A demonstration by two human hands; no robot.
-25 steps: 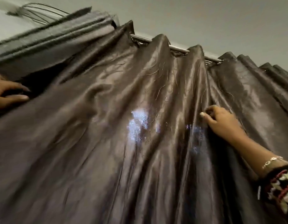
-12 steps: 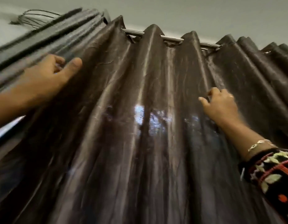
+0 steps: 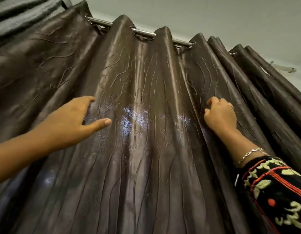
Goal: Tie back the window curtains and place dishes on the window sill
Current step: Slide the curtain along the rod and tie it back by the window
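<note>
Brown eyelet curtain (image 3: 143, 149) fills nearly the whole view, hung in deep folds and drawn across, faint daylight glowing through mid-panel. Second, grey ribbed curtain (image 3: 20, 12) bunched at top left. Steel curtain rod (image 3: 143, 33) threaded through the eyelets, running down to the right under a pale ceiling. Embroidered sleeve (image 3: 278, 196) on the right forearm, thin chain bracelet (image 3: 251, 153) at the wrist. Left hand (image 3: 70, 122) flat against a fold left of centre, fingers (image 3: 102, 123) spread wide with thumb apart, pressing fabric, gripping nothing. Right hand (image 3: 220, 115) curled tight, pinching a fold edge toward the right of the panel; ring (image 3: 231, 106) on one finger. Progress, as a judgement: early. Curtain not gathered, no tie-back in sight, window and sill hidden behind fabric, no dishes visible. Left to do: bunch folds sideways along the rod, tie, then fetch and set dishes on the sill.
</note>
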